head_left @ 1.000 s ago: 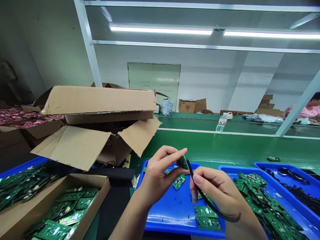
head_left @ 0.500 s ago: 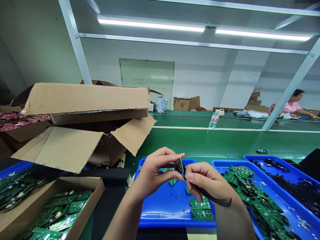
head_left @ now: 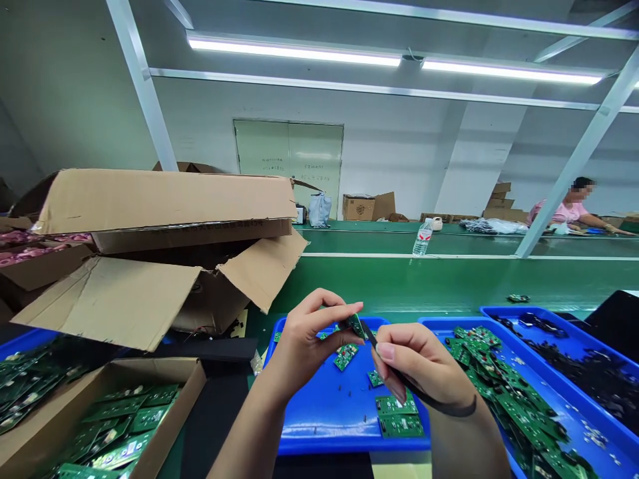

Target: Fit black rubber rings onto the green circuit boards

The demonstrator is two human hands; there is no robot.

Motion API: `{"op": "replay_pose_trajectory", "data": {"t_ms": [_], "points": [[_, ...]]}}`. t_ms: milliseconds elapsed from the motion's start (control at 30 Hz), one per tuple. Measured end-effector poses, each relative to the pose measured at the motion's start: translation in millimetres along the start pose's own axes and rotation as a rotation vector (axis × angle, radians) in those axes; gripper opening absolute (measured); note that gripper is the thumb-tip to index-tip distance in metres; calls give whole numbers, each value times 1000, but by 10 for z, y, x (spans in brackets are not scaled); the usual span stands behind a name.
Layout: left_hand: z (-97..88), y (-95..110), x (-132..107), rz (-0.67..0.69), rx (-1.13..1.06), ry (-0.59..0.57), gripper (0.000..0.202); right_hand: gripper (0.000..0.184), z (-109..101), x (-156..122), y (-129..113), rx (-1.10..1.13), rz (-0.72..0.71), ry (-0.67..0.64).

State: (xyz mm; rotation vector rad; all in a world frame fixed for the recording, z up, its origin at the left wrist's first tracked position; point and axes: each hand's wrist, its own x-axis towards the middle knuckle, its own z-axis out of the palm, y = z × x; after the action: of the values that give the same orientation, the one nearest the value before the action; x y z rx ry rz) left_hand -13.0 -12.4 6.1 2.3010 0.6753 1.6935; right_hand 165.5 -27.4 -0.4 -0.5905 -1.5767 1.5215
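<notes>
My left hand (head_left: 309, 349) pinches a small green circuit board (head_left: 355, 325) between thumb and fingertips. My right hand (head_left: 419, 366) grips a thin black strip (head_left: 424, 392), perhaps a cable, whose upper end reaches the board. Below my hands lies a blue tray (head_left: 319, 416) holding several loose green circuit boards, such as one (head_left: 345, 356) near its middle and a pair (head_left: 400, 426) at its near right. My right hand partly hides the tray's right side.
To the right, a blue tray (head_left: 449, 324) holds a heap of green boards, and another (head_left: 564, 316) holds black parts. An open carton (head_left: 150, 266) and a boxful of boards (head_left: 120, 412) stand left. Beyond lies a green conveyor belt (head_left: 399, 286), with a co-worker (head_left: 564, 216) far right.
The whole view has shifted left and slightly up. My hands have drawn closer together, and the black strip now tilts more sideways near the board.
</notes>
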Motion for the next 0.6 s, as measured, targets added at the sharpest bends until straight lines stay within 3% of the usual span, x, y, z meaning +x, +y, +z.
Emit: {"op": "replay_pose_trajectory", "data": {"t_ms": [167,467,600], "points": [[19,29,-13,7,-4,9,36,36,-14,-17,-8,45,32,-41],[-3,22,-28,-144,-251,-80,39,38,-82,83,-17,36,131,-223],[-1,27,8,-197,-312,-116,40,32,-117,112,-5,4,112,-184]]}}
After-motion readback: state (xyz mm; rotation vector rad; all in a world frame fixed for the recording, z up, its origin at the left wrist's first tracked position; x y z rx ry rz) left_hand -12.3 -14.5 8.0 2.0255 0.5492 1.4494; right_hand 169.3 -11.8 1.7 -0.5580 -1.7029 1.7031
